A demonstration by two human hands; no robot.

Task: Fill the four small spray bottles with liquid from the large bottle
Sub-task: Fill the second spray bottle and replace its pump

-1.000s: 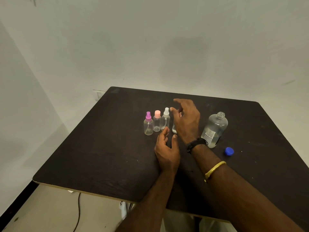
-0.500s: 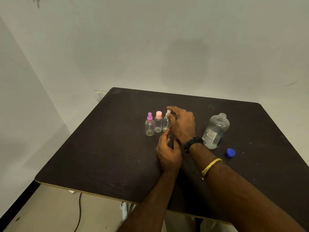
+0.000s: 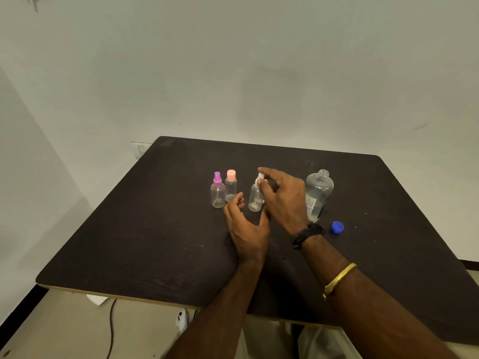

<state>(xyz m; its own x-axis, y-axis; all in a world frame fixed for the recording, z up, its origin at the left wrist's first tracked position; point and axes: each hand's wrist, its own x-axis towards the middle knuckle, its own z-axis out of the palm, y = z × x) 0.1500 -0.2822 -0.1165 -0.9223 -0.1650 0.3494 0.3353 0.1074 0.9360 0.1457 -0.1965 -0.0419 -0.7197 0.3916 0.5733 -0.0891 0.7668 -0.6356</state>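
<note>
Dark table (image 3: 129, 242); spray bottle (image 3: 255, 198) near vertical, right hand (image 3: 285, 198) pinching cap (image 3: 260, 178).

Plain indoor room, kind unclear: bare white walls (image 3: 233, 60), dark table (image 3: 155, 229), wall socket (image 3: 140, 149), floor cable (image 3: 112, 330).

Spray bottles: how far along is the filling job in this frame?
Done: the large bottle stands uncapped, its blue cap on the table. In hand: the right hand pinches the top of the white-topped bottle; the left hand is open beside it. Left: the purple-topped bottle and pink-topped bottle stand capped and look empty. A fourth small bottle is not visible.
</note>
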